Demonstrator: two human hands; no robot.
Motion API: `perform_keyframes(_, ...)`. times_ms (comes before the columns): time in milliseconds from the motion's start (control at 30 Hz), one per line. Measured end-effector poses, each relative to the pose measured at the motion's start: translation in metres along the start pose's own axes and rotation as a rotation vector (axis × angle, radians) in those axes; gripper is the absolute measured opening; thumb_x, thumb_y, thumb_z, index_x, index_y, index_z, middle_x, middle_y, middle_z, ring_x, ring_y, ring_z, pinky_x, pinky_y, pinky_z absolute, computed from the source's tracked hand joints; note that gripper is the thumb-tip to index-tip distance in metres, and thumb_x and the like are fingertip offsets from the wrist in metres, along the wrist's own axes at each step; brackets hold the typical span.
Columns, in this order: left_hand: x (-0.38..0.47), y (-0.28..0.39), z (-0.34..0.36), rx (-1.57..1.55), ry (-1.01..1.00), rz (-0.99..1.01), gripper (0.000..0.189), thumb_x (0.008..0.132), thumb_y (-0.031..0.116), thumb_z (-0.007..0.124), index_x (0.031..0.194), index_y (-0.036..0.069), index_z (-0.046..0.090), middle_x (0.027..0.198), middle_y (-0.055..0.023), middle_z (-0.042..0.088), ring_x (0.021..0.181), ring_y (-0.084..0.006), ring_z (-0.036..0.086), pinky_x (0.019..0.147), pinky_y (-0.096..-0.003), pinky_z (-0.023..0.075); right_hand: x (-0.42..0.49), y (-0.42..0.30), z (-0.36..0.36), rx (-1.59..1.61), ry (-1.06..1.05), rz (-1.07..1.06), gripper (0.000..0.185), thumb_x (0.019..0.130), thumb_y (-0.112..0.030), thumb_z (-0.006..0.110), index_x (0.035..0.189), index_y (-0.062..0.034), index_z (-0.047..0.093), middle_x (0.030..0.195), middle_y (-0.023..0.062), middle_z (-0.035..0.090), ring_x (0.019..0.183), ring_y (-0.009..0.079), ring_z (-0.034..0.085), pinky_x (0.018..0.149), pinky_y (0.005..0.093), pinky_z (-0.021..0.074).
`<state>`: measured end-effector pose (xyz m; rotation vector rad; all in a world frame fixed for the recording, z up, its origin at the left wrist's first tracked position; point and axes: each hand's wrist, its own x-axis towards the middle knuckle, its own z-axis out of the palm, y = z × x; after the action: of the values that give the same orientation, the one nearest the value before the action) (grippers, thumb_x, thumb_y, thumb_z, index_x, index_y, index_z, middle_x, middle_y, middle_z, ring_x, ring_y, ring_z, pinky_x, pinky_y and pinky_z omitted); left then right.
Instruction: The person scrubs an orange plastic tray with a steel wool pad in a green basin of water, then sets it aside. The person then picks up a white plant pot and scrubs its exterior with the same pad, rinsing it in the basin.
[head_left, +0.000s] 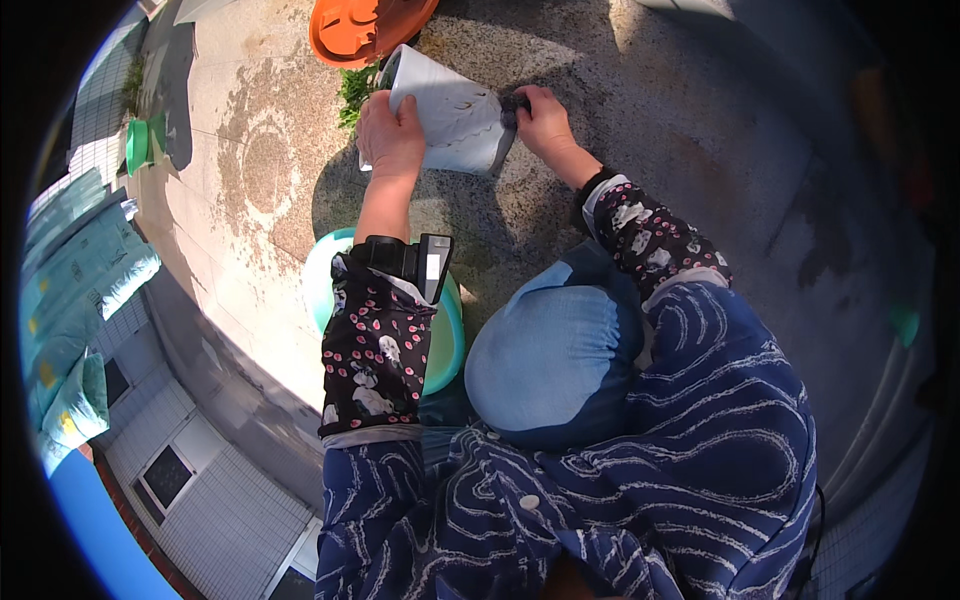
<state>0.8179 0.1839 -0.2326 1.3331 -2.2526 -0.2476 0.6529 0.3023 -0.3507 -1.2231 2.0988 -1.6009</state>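
Note:
A white plant pot (457, 120) lies tilted on its side over the wet ground, its rim towards the left. My left hand (391, 139) grips the pot near that rim, thumb on the outer wall. Green leaves (354, 96) stick out beside the rim. With my right hand (546, 124) I hold a dark grey scrubbing pad (511, 109) against the base end of the pot. Dirt marks show on the pot's wall. What lies inside the pot is mostly hidden.
An orange plastic tray (367, 30) lies beyond the pot. A turquoise basin (454, 337) stands partly under my left forearm. Further left are a green container (137, 146) and hanging teal cloth (90, 255). Wet patches mark the paving (262, 300).

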Motion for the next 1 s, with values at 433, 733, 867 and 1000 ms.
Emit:
perform_keyframes(433,-0.001,0.009,-0.015,0.073,-0.058,-0.281,0.031,0.091,0.030,0.061,0.111,0.006,0.058,0.116,-0.0166,0.059,0.114,-0.0391,0.054,0.097,-0.0490,0.0424,-0.028,-0.036,0.000,0.049,-0.063,-0.135,0.033,0.076,0.003,0.061,0.108,-0.0065,0.059,0.109,0.0184,0.058,0.106,0.0411,0.057,0.092,0.0456,0.0494)
perform_keyframes(733,0.015,0.021,-0.019,0.106,-0.046,-0.277,0.039,0.092,0.031,0.062,0.118,0.002,0.055,0.118,-0.0183,0.058,0.118,-0.0382,0.052,0.100,-0.0485,0.0422,0.041,0.052,0.032,-0.032,0.070,0.224,0.030,0.082,-0.013,0.062,0.111,-0.0046,0.060,0.111,0.0226,0.061,0.106,0.0418,0.059,0.093,0.0476,0.0485)
perform_keyframes(867,0.013,0.016,-0.018,0.118,-0.049,-0.285,0.037,0.092,0.029,0.062,0.117,0.003,0.055,0.120,-0.0192,0.057,0.117,-0.0390,0.052,0.099,-0.0492,0.0417,0.062,0.061,0.024,-0.006,0.347,0.365,0.032,0.081,-0.016,0.064,0.111,-0.0049,0.061,0.112,0.0217,0.061,0.105,0.0414,0.059,0.094,0.0463,0.0485)
perform_keyframes(1000,0.013,0.021,-0.016,0.111,-0.062,-0.313,0.036,0.093,0.028,0.060,0.119,0.003,0.054,0.123,-0.0199,0.055,0.118,-0.0388,0.052,0.100,-0.0490,0.0417,0.009,-0.009,0.030,0.068,0.126,0.072,0.034,0.081,-0.016,0.067,0.114,-0.0077,0.062,0.112,0.0174,0.061,0.103,0.0367,0.062,0.092,0.0409,0.0509)
